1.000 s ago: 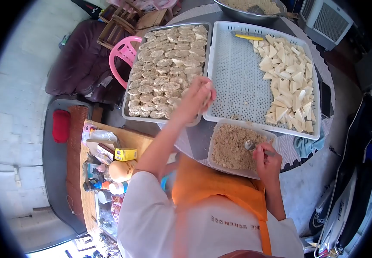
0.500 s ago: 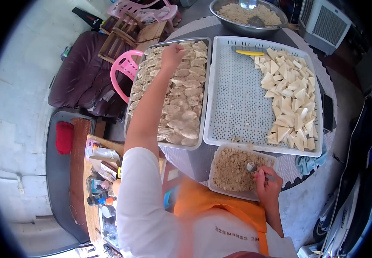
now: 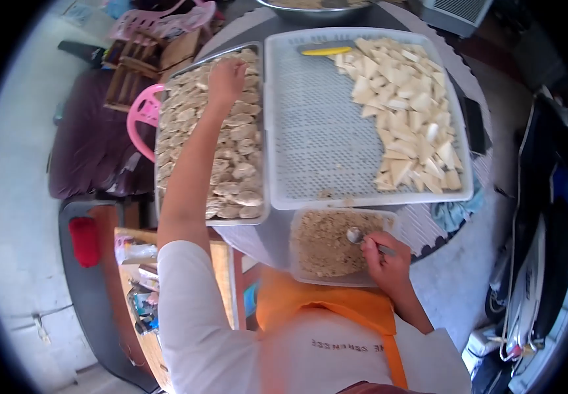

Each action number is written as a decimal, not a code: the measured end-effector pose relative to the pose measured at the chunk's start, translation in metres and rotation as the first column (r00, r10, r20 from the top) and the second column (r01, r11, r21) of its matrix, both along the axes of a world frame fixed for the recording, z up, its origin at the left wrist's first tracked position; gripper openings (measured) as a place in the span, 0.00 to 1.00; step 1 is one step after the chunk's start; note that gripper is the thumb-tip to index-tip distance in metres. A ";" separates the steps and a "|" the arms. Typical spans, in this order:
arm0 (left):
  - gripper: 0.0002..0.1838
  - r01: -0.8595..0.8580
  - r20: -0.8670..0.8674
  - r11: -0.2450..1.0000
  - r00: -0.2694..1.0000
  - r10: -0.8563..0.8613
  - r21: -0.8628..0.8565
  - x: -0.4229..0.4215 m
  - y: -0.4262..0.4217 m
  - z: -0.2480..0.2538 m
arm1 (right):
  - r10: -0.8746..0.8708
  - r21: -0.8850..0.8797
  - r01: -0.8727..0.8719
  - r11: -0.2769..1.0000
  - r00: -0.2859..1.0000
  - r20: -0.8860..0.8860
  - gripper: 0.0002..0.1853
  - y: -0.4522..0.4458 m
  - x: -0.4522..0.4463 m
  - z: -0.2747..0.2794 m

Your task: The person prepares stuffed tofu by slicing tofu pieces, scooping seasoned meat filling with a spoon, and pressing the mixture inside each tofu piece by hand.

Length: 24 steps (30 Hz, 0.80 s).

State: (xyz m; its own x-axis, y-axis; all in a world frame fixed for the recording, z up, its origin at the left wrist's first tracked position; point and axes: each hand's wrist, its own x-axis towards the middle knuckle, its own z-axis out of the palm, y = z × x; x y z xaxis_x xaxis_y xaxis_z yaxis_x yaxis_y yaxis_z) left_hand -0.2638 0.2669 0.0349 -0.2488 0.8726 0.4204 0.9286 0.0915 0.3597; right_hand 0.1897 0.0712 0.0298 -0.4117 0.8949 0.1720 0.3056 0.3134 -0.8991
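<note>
My left hand [image 3: 227, 80] is over the far part of a metal tray [image 3: 263, 131], its fingers pinched together. Whatever lies between those fingertips, if anything, is hidden. Rows of pale, dumpling-like pieces [image 3: 238, 171] fill that tray. In my right hand [image 3: 389, 262] is a metal spoon [image 3: 355, 234], its bowl resting at the surface of a crumbly brown filling [image 3: 323, 246]. The filling sits in a clear plastic container [image 3: 297, 272] near my body. Beyond it stands a white perforated tray [image 3: 317, 125], with pale triangular pieces [image 3: 402, 105] heaped along its right side.
A yellow-handled knife [image 3: 326, 50] lies at the white tray's far end. Past it is a large metal bowl [image 3: 317, 12]. A phone [image 3: 473, 125] and a blue cloth [image 3: 454, 213] lie by the tray's right edge. A pink chair [image 3: 140, 118] stands left.
The whole view has shifted, so the trays appear further left and higher. My left hand stays over the far part of the metal tray. My right hand keeps the spoon in the filling.
</note>
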 end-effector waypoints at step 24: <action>0.11 0.281 0.702 0.943 0.708 -0.077 -0.181 0.180 0.000 -0.043 | 0.032 0.124 -0.039 0.992 0.998 0.062 0.06 -0.005 0.002 -0.017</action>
State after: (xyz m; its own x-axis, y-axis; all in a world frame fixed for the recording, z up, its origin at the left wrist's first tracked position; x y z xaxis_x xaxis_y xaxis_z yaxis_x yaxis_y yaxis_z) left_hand -0.0842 0.2665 -0.0085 -0.2033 0.9782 -0.0428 0.4500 0.1322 0.8832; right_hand 0.1921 0.0664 0.0125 -0.4559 0.8526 0.2553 0.3445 0.4335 -0.8327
